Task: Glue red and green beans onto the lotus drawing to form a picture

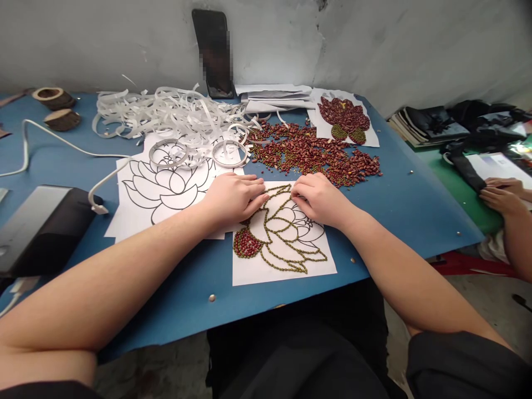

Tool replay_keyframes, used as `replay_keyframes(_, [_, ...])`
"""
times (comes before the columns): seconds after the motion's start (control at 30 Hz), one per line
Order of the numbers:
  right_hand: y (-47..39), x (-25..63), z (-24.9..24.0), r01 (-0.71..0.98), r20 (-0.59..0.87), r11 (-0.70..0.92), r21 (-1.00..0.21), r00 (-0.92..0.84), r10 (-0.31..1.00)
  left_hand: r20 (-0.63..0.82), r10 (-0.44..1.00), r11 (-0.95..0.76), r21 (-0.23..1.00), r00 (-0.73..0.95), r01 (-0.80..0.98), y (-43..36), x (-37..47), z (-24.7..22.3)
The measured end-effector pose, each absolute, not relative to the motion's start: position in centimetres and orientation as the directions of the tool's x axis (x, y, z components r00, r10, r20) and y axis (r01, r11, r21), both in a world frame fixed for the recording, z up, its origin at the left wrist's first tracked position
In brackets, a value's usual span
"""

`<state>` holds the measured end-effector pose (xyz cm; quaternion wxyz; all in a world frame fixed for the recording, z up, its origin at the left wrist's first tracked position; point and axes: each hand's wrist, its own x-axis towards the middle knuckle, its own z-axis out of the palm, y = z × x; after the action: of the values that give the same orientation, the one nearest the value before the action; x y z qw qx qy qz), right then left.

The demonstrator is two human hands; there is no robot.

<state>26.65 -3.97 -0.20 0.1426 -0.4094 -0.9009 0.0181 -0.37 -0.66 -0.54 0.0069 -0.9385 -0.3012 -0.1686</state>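
- The blue bench [166, 299] carries everything; forearms lying low across it would likely help steady the fingers
- The mixed bean heap [316, 158] lies just beyond the lotus sheet [249, 274], handy for picking beans by colour
- The lotus sheet lies flat near the bench's front edge, between and below the hands; it is best held from sliding with light pressure on bare paper
- The left hand [236, 199] rests at the sheet's upper left, fingers close together and slightly bent; whether they hold anything I cannot tell
- The right hand [322, 198] is narrow, fingertips drawn together at the upper petal lines; a bean between them cannot be made out
- The red bean patch [247, 244] sits at the sheet's left, best left unbrushed by the wrist
- The green beans [286, 268] follow the printed lines end to end; small, gentle nudges would suit them
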Motion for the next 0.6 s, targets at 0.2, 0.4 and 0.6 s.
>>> replay_keyframes(0.2, [-4.0, 26.7, -0.1, 0.728, 0.246, 0.668, -0.156, -0.626, 0.74, 0.319, 0.583, -0.81, 0.148, 0.748, 0.568, -0.7, -0.4, -0.5])
replay_keyframes(0.4, [-3.8, 26.8, 0.0, 0.722, 0.303, 0.649, -0.24, -0.58, 0.757, 0.32, 0.593, -0.803, 0.167, 0.739, 0.572, -0.7, -0.5, -0.6])
replay_keyframes(0.6, [-1.8, 26.6, 0.1, 0.783, 0.344, 0.547, -0.297, -0.447, 0.826, 0.304, 0.602, -0.797, 0.175, 0.738, 0.578, -0.8, -0.4, -0.4])
